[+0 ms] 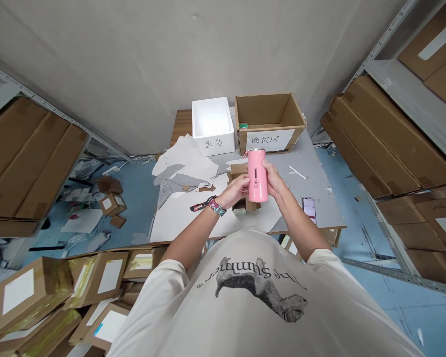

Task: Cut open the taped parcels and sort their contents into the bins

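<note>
A pink tumbler (257, 178) with dark lettering and a metal-coloured rim is held upright above the table. My left hand (238, 190) grips its left side, and my right hand (270, 177) is closed round its right side. A small strap shows by the tumbler's top left. Below and behind it stands an opened small cardboard box (238, 169), partly hidden by the tumbler and my hands. Near my left wrist, a red and black box cutter (199, 206) lies on the table.
At the table's back are a white foam box (214, 144) and a larger open carton (295, 116). Torn paper (186, 156) covers the left side. A phone (309, 210) lies at right. Shelves with cartons (371, 134) flank the table; taped parcels (29, 292) are piled at lower left.
</note>
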Demonstrator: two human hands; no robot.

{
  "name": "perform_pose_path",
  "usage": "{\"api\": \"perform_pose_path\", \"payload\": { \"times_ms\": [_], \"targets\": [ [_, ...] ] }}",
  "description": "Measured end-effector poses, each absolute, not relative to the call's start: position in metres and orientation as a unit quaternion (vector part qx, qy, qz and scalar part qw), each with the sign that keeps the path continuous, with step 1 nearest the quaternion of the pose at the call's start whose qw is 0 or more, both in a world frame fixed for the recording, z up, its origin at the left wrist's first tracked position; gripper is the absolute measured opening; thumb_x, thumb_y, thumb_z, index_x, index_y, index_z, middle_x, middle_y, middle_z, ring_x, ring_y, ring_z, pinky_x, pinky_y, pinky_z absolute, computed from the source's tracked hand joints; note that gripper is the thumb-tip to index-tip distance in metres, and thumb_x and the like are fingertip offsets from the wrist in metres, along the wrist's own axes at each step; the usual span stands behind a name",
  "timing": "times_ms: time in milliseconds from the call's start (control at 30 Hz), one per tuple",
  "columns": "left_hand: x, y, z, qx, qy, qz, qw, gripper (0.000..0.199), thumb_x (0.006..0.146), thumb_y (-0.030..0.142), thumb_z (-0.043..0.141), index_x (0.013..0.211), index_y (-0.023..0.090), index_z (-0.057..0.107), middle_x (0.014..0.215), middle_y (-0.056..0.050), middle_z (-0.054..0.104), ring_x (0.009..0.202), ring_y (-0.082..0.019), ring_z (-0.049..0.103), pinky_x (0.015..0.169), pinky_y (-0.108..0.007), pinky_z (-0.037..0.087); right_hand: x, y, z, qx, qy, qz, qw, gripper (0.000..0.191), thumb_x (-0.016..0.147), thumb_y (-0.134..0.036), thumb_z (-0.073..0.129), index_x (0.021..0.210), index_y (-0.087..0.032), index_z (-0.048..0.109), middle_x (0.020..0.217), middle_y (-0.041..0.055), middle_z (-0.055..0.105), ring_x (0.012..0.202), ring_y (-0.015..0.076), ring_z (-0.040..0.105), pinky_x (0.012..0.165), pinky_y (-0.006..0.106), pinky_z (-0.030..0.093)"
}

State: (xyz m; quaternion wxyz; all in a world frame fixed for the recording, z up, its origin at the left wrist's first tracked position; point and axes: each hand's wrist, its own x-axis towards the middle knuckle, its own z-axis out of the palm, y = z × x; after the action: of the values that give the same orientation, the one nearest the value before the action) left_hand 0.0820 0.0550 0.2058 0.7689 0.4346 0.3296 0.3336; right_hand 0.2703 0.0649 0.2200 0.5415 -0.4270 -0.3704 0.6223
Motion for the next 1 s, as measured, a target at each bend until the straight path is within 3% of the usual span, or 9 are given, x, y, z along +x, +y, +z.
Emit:
{"api": "perform_pose_path", "payload": {
  "times_ms": [167,367,567,700,767,900,1000],
  "targets": [
    [0.086,0.048,0.204,0.422,0.278,0.304,0.808,0.059,0.088,0.061,0.094,0.126,0.018,0.083,0.128,-0.014,0.082,0.113,-0.029,0.076,0.102,-0.044,0.062,0.271,0.06,0.215,-0.376,-0.342,0.672,0.538,0.072,0.083,-0.093,0.074,0.106,-0.024,0.078,0.102,0.0113,0.086,0.107,0.0323,0.082,0.086,0.042,0.071],
    [0.079,0.049,0.195,0.513,0.272,0.326,0.746,0.067,0.093,0.068,0.088,0.137,0.017,0.082,0.136,-0.016,0.082,0.12,-0.033,0.077,0.102,-0.045,0.062,0.294,0.059,0.217,-0.399,-0.406,0.609,0.552,0.065,0.079,-0.079,0.092,0.116,-0.026,0.079,0.109,0.0058,0.084,0.1,0.0282,0.078,0.083,0.04,0.068],
    [0.052,0.046,0.166,0.618,0.315,0.321,0.645,0.064,0.099,0.061,0.085,0.148,0.02,0.077,0.142,-0.017,0.081,0.129,-0.035,0.077,0.112,-0.05,0.061,0.312,0.051,0.216,-0.394,-0.562,0.503,0.525,0.085,0.082,-0.071,0.094,0.152,-0.031,0.068,0.151,0.0116,0.076,0.136,0.0353,0.072,0.107,0.049,0.063],
    [0.017,0.028,0.126,0.663,0.492,0.35,0.442,0.041,0.104,0.05,0.075,0.136,0.024,0.081,0.134,-0.013,0.081,0.123,-0.03,0.076,0.111,-0.05,0.061,0.306,0.04,0.194,-0.444,-0.564,0.436,0.543,0.082,0.085,-0.059,0.091,0.157,-0.031,0.062,0.154,0.0123,0.073,0.14,0.0357,0.069,0.112,0.052,0.061],
    [0.001,0.017,0.108,0.707,0.515,0.323,0.362,0.041,0.1,0.042,0.077,0.138,0.026,0.079,0.142,-0.012,0.077,0.132,-0.031,0.072,0.118,-0.053,0.058,0.297,0.033,0.184,-0.466,-0.535,0.439,0.551,0.08,0.085,-0.052,0.088,0.157,-0.032,0.059,0.156,0.0119,0.071,0.143,0.036,0.067,0.114,0.053,0.06],
    [-0.011,-0.001,0.077,0.761,0.498,0.247,0.335,0.057,0.091,0.035,0.085,0.147,0.028,0.075,0.163,-0.014,0.063,0.153,-0.037,0.06,0.132,-0.059,0.048,0.276,0.021,0.173,-0.497,-0.494,0.471,0.536,0.08,0.085,-0.044,0.085,0.159,-0.034,0.056,0.154,0.0109,0.072,0.146,0.036,0.064,0.116,0.056,0.06],
    [-0.008,-0.006,0.059,0.76,0.504,0.214,0.35,0.063,0.087,0.033,0.088,0.148,0.028,0.075,0.168,-0.015,0.058,0.155,-0.04,0.057,0.132,-0.061,0.048,0.267,0.015,0.164,-0.521,-0.508,0.437,0.528,0.076,0.08,-0.04,0.087,0.152,-0.033,0.063,0.147,0.0092,0.075,0.133,0.0329,0.07,0.107,0.05,0.066]
  ]
}}
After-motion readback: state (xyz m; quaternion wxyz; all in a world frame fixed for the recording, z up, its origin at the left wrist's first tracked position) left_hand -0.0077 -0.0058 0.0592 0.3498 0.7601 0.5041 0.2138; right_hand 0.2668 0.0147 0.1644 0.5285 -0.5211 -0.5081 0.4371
